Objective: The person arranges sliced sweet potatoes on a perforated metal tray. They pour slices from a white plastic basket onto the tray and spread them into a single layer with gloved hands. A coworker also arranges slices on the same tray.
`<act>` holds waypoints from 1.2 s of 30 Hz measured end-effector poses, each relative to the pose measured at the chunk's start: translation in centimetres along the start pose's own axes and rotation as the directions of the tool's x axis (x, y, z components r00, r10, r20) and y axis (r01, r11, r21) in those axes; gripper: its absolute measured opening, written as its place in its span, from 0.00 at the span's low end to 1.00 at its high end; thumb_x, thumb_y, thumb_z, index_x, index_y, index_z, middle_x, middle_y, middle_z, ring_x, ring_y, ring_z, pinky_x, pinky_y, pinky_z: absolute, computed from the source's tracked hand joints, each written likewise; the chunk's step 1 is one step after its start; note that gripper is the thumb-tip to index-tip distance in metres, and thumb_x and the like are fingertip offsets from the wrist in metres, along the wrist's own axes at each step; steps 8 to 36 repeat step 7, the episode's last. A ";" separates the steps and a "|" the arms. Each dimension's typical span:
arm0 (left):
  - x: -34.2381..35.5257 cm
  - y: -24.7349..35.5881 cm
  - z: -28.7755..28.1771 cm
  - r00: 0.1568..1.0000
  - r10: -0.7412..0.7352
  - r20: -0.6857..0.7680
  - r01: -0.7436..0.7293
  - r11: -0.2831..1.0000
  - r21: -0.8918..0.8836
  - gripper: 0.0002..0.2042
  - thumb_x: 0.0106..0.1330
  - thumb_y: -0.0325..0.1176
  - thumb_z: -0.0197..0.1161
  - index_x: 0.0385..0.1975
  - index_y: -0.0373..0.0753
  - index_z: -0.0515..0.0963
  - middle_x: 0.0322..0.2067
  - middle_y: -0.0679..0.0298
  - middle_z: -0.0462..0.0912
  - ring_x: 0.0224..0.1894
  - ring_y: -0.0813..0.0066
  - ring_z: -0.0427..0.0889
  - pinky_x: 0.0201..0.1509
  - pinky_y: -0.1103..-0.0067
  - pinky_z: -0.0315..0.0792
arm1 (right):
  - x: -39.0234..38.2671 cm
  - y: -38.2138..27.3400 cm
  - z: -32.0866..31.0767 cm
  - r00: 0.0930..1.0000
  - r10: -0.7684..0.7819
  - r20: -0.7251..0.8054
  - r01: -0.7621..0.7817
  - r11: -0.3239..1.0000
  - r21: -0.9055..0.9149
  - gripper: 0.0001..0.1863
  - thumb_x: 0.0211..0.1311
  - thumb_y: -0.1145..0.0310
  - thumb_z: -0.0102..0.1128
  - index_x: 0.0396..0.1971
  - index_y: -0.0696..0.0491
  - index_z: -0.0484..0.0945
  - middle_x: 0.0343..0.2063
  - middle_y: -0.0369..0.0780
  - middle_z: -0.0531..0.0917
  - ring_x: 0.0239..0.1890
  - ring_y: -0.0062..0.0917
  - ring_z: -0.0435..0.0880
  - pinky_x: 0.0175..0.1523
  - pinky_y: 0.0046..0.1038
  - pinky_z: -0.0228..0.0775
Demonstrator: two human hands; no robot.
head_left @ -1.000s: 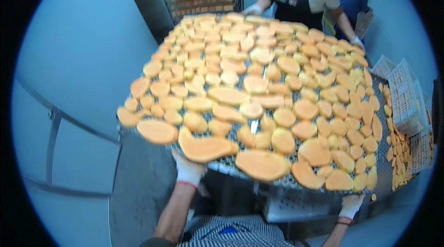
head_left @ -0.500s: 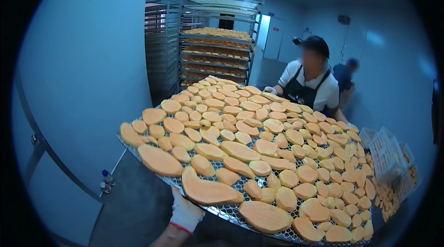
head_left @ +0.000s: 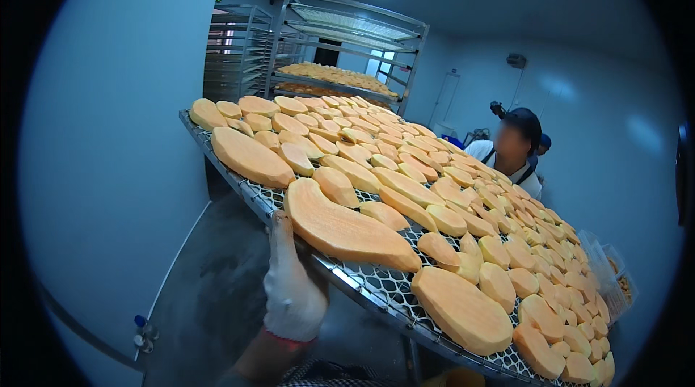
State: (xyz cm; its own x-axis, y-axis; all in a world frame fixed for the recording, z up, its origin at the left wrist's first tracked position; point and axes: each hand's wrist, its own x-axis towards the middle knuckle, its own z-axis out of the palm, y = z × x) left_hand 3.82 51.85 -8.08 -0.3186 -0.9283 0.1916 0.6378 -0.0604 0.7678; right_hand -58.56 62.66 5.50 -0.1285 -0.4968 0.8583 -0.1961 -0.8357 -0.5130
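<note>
My left hand (head_left: 293, 289), in a white knit glove with a red cuff, grips the near edge of a large wire-mesh tray (head_left: 376, 289) from below, thumb up on the rim. Many flat, peeled orange slices, which look like sweet potato, cover the tray. A long curved slice (head_left: 347, 224) lies right above my hand, and a broad oval slice (head_left: 463, 307) is to its right. The tray is tilted, its left side higher. My right hand is not in view. At the far side a co-worker (head_left: 514, 148) in a dark cap stands; their hands are hidden behind the tray.
A tall metal rack (head_left: 420, 61) with loaded and bare mesh trays stands ahead, beside another rack (head_left: 242, 47). White plastic crates (head_left: 612, 278) are at the right. A pale wall panel (head_left: 123, 133) rises on the left, with bottles (head_left: 145, 333) at its foot.
The tray's near left side has risen with my left hand, steepening the tilt. The co-worker appears lower and farther right, and more of their body is hidden by the tray.
</note>
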 end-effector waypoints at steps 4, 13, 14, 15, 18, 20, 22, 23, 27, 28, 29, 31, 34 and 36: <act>1.4 -1.6 3.7 0.986 -0.027 -0.165 -0.051 0.890 -0.452 0.35 0.74 0.59 0.52 0.69 0.37 0.60 0.60 0.53 0.70 0.59 0.68 0.73 0.62 0.75 0.70 | 3.5 0.1 -10.4 0.818 -0.080 0.569 -0.010 0.988 0.153 0.45 0.70 0.30 0.36 0.75 0.51 0.55 0.74 0.41 0.60 0.75 0.30 0.58 0.77 0.33 0.47; 1.6 -1.7 5.0 0.985 -0.093 -0.144 -0.029 0.737 -0.675 0.31 0.70 0.61 0.57 0.61 0.41 0.70 0.49 0.62 0.76 0.46 0.79 0.76 0.47 0.83 0.73 | 4.5 1.4 -14.2 0.723 -0.075 0.686 -0.037 0.988 0.147 0.46 0.70 0.30 0.36 0.75 0.51 0.55 0.74 0.41 0.60 0.75 0.30 0.58 0.77 0.32 0.47; 1.6 -1.7 5.0 0.985 -0.093 -0.144 -0.029 0.737 -0.675 0.31 0.70 0.61 0.57 0.61 0.41 0.70 0.49 0.62 0.76 0.46 0.79 0.76 0.47 0.83 0.73 | 4.5 1.4 -14.2 0.723 -0.075 0.686 -0.037 0.988 0.147 0.46 0.70 0.30 0.36 0.75 0.51 0.55 0.74 0.41 0.60 0.75 0.30 0.58 0.77 0.32 0.47; 1.6 -1.7 5.0 0.985 -0.093 -0.144 -0.029 0.737 -0.675 0.31 0.70 0.61 0.57 0.61 0.41 0.70 0.49 0.62 0.76 0.46 0.79 0.76 0.47 0.83 0.73 | 4.5 1.4 -14.2 0.723 -0.075 0.686 -0.037 0.988 0.147 0.46 0.70 0.30 0.36 0.75 0.51 0.55 0.74 0.41 0.60 0.75 0.30 0.58 0.77 0.32 0.47; 1.6 -1.7 5.0 0.985 -0.093 -0.144 -0.029 0.737 -0.675 0.31 0.70 0.61 0.57 0.61 0.41 0.70 0.49 0.62 0.76 0.46 0.79 0.76 0.47 0.83 0.73 | 4.5 1.4 -14.2 0.723 -0.075 0.686 -0.037 0.988 0.147 0.46 0.70 0.30 0.36 0.75 0.51 0.55 0.74 0.41 0.60 0.75 0.30 0.58 0.77 0.32 0.47; 1.6 -1.7 5.0 0.985 -0.093 -0.144 -0.029 0.737 -0.675 0.31 0.70 0.61 0.57 0.61 0.41 0.70 0.49 0.62 0.76 0.46 0.79 0.76 0.47 0.83 0.73 | 4.5 1.4 -14.2 0.723 -0.075 0.686 -0.037 0.988 0.147 0.46 0.70 0.30 0.36 0.75 0.51 0.55 0.74 0.41 0.60 0.75 0.30 0.58 0.77 0.32 0.47; 1.6 -1.7 5.0 0.985 -0.093 -0.144 -0.029 0.737 -0.675 0.31 0.70 0.61 0.57 0.61 0.41 0.70 0.49 0.62 0.76 0.46 0.79 0.76 0.47 0.83 0.73 | 4.5 1.4 -14.2 0.723 -0.075 0.686 -0.037 0.988 0.147 0.46 0.70 0.30 0.36 0.75 0.51 0.55 0.74 0.41 0.60 0.75 0.30 0.58 0.77 0.32 0.47; 1.6 -1.7 5.0 0.985 -0.093 -0.144 -0.029 0.737 -0.675 0.31 0.70 0.61 0.57 0.61 0.41 0.70 0.49 0.62 0.76 0.46 0.79 0.76 0.47 0.83 0.73 | 4.5 1.4 -14.2 0.723 -0.075 0.686 -0.037 0.988 0.147 0.46 0.70 0.30 0.36 0.75 0.51 0.55 0.74 0.41 0.60 0.75 0.30 0.58 0.77 0.32 0.47; 1.6 -1.7 5.0 0.985 -0.093 -0.144 -0.029 0.737 -0.675 0.31 0.70 0.61 0.57 0.61 0.41 0.70 0.49 0.62 0.76 0.46 0.79 0.76 0.47 0.83 0.73 | 4.5 1.4 -14.2 0.723 -0.075 0.686 -0.037 0.988 0.147 0.46 0.70 0.30 0.36 0.75 0.51 0.55 0.74 0.41 0.60 0.75 0.30 0.58 0.77 0.32 0.47; 1.6 -1.7 5.0 0.985 -0.093 -0.144 -0.029 0.737 -0.675 0.31 0.70 0.61 0.57 0.61 0.41 0.70 0.49 0.62 0.76 0.46 0.79 0.76 0.47 0.83 0.73 | 4.5 1.4 -14.2 0.723 -0.075 0.686 -0.037 0.988 0.147 0.46 0.70 0.30 0.36 0.75 0.51 0.55 0.74 0.41 0.60 0.75 0.30 0.58 0.77 0.32 0.47; 1.6 -1.7 5.0 0.985 -0.093 -0.144 -0.029 0.737 -0.675 0.31 0.70 0.61 0.57 0.61 0.41 0.70 0.49 0.62 0.76 0.46 0.79 0.76 0.47 0.83 0.73 | 4.5 1.4 -14.2 0.723 -0.075 0.686 -0.037 0.988 0.147 0.46 0.70 0.30 0.36 0.75 0.51 0.55 0.74 0.41 0.60 0.75 0.30 0.58 0.77 0.32 0.47; 1.6 -1.7 5.0 0.985 -0.093 -0.144 -0.029 0.737 -0.675 0.31 0.70 0.61 0.57 0.61 0.41 0.70 0.49 0.62 0.76 0.46 0.79 0.76 0.47 0.83 0.73 | 4.5 1.4 -14.2 0.723 -0.075 0.686 -0.037 0.988 0.147 0.46 0.70 0.30 0.36 0.75 0.51 0.55 0.74 0.41 0.60 0.75 0.30 0.58 0.77 0.32 0.47; 1.6 -1.7 5.0 0.985 -0.093 -0.144 -0.029 0.737 -0.675 0.31 0.70 0.61 0.57 0.61 0.41 0.70 0.49 0.62 0.76 0.46 0.79 0.76 0.47 0.83 0.73 | 4.5 1.4 -14.2 0.723 -0.075 0.686 -0.037 0.988 0.147 0.46 0.70 0.30 0.36 0.75 0.51 0.55 0.74 0.41 0.60 0.75 0.30 0.58 0.77 0.32 0.47; 1.6 -1.7 5.0 0.985 -0.093 -0.144 -0.029 0.737 -0.675 0.31 0.70 0.61 0.57 0.61 0.41 0.70 0.49 0.62 0.76 0.46 0.79 0.76 0.47 0.83 0.73 | 4.5 1.4 -14.2 0.723 -0.075 0.686 -0.037 0.988 0.147 0.46 0.70 0.30 0.36 0.75 0.51 0.55 0.74 0.41 0.60 0.75 0.30 0.58 0.77 0.32 0.47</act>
